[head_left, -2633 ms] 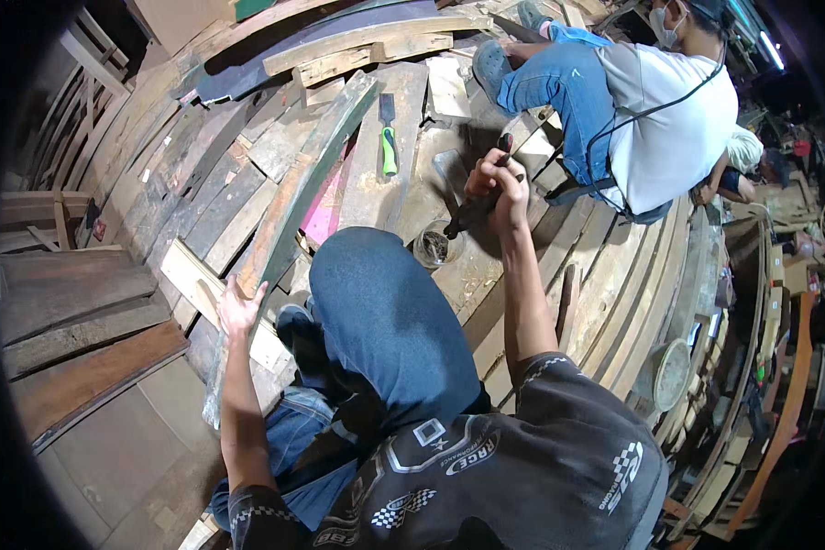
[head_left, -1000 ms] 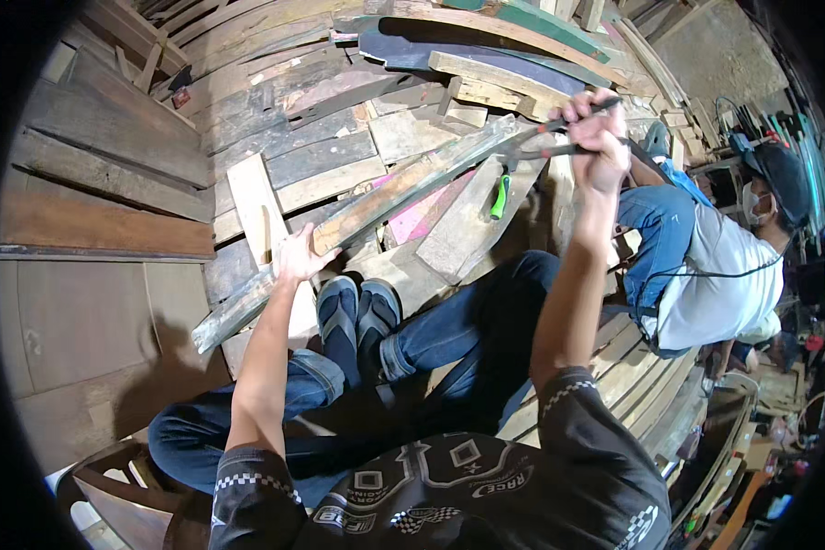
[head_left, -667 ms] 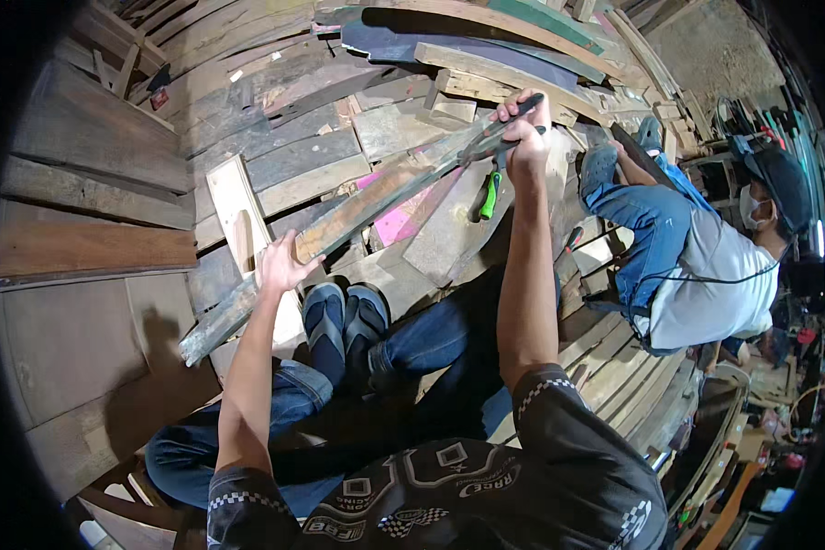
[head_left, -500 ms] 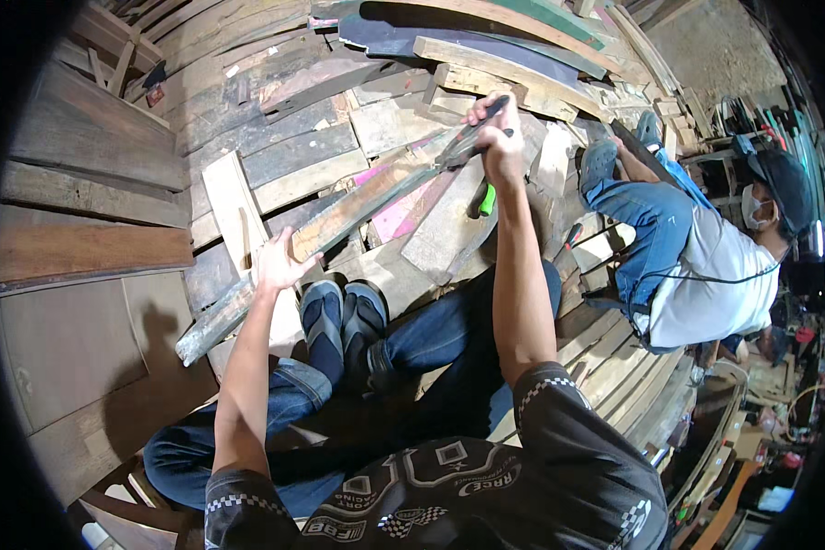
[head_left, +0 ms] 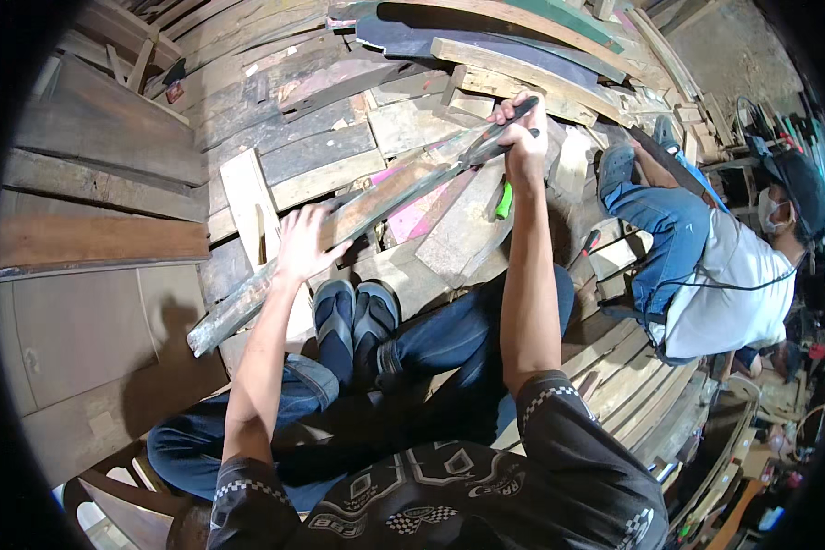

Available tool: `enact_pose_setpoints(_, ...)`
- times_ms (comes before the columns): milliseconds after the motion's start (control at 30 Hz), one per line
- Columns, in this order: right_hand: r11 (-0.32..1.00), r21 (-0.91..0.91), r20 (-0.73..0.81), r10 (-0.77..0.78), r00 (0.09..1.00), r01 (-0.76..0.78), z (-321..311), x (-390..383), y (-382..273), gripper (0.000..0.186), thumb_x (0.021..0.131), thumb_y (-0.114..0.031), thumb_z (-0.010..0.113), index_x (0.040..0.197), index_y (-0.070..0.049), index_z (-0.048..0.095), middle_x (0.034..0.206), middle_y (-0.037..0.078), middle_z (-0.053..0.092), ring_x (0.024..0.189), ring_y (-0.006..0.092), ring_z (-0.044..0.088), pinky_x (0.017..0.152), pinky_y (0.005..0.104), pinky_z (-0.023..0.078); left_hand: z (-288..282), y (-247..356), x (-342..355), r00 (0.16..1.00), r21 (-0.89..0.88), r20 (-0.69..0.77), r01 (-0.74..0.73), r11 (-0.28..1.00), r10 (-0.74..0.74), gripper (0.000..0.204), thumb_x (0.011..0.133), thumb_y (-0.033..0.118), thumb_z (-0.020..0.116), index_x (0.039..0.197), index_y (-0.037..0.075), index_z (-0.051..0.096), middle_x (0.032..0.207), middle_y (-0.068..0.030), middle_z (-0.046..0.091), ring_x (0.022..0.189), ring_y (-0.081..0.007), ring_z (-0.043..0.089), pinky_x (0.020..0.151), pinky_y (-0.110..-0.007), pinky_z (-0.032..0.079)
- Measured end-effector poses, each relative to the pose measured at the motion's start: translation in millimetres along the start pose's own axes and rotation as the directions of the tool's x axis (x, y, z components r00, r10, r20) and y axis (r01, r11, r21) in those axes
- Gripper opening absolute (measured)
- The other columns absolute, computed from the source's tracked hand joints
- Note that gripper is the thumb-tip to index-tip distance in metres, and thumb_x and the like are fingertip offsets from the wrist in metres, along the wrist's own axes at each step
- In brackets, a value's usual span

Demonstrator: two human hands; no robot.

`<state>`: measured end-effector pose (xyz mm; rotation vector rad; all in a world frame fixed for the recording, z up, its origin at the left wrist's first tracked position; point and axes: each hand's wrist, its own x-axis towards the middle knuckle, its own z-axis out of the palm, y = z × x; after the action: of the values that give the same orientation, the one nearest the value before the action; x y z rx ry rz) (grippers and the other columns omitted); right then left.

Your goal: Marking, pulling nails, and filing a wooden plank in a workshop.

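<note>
A long, narrow wooden plank [head_left: 376,203] with worn, flaking paint lies slantwise in front of me, its near end at the lower left. My left hand [head_left: 302,246] rests on its lower part, fingers laid over the wood and thumb stretched away. At the far end, my right hand [head_left: 522,137] is closed round the dark handles of a pair of pliers [head_left: 478,151]. The jaws sit at the plank's edge; what they bite on is too small to make out. A bright green handle [head_left: 504,200] lies near my right forearm, the rest of that tool unclear.
Loose boards [head_left: 330,147] cover the ground ahead, with longer planks [head_left: 532,78] stacked beyond. Wooden panels [head_left: 101,238] stand at the left. My sandalled feet [head_left: 335,307] are just below the plank. A co-worker [head_left: 729,275] in a white shirt sits close on the right.
My left hand has slid a little up the plank, its fingers now lying further across it. The right hand keeps its hold on the pliers. The whole view has shifted slightly.
</note>
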<state>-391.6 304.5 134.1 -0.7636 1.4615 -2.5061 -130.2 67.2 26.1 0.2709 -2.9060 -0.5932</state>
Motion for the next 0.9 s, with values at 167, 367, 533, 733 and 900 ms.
enact_pose_setpoints(167, 1.0, -0.025, -0.006, -0.017, 1.0, 0.017, 4, -1, -8, 0.04, 0.057, 0.004, 0.045, 0.095, -0.007, 0.037, 0.083, 0.003, 0.037, 0.076, 0.0149, 0.039, 0.075, 0.0267, 0.038, 34, 43, 27, 0.994, 0.231, -0.074, -0.055, 0.971, 0.074, 0.046, 0.078, 0.038, 0.07, 0.112, 0.009, 0.061, 0.112, -0.0104, 0.056, 0.103, -0.0294, 0.052, 0.09, -0.044, 0.04)
enact_pose_setpoints(367, 0.998, -0.064, -0.036, 0.002, 0.999, -0.005, 2, -3, -15, 0.041, 0.057, 0.004, 0.045, 0.096, -0.007, 0.038, 0.083, 0.003, 0.038, 0.077, 0.0145, 0.039, 0.077, 0.0265, 0.037, 48, 57, 36, 0.99, 0.206, -0.09, -0.092, 0.974, 0.112, 0.019, 0.076, 0.015, 0.064, 0.093, 0.006, 0.063, 0.097, -0.0114, 0.062, 0.096, -0.0291, 0.057, 0.087, -0.041, 0.04)
enact_pose_setpoints(533, 0.999, -0.045, -0.022, -0.027, 0.999, 0.026, -6, 0, -14, 0.042, 0.056, 0.005, 0.045, 0.096, -0.007, 0.038, 0.084, 0.003, 0.037, 0.076, 0.0143, 0.039, 0.076, 0.0268, 0.038, 44, 63, 41, 1.0, 0.101, -0.019, -0.019, 0.995, 0.021, 0.021, 0.076, 0.012, 0.062, 0.094, 0.002, 0.06, 0.098, -0.017, 0.063, 0.096, -0.0334, 0.06, 0.089, -0.045, 0.042)
enact_pose_setpoints(733, 0.995, -0.096, -0.049, -0.031, 0.998, 0.026, -3, -1, -18, 0.042, 0.057, 0.005, 0.044, 0.096, -0.008, 0.039, 0.083, 0.002, 0.039, 0.076, 0.0139, 0.041, 0.073, 0.0269, 0.039, 47, 48, 48, 0.991, 0.131, 0.131, -0.053, 0.99, 0.036, 0.032, 0.08, 0.014, 0.058, 0.107, -0.004, 0.057, 0.109, -0.0242, 0.06, 0.101, -0.0375, 0.059, 0.096, -0.048, 0.042)
enact_pose_setpoints(900, 0.994, -0.099, -0.033, -0.039, 0.999, 0.036, -9, -2, -18, 0.036, 0.06, 0.004, 0.043, 0.094, -0.007, 0.04, 0.082, 0.002, 0.039, 0.076, 0.0134, 0.04, 0.073, 0.0262, 0.039, 40, 62, 57, 0.956, 0.371, 0.271, -0.212, 0.904, 0.112, 0.044, 0.081, 0.019, 0.057, 0.117, -0.006, 0.055, 0.119, -0.023, 0.056, 0.119, -0.0386, 0.048, 0.104, -0.046, 0.037)
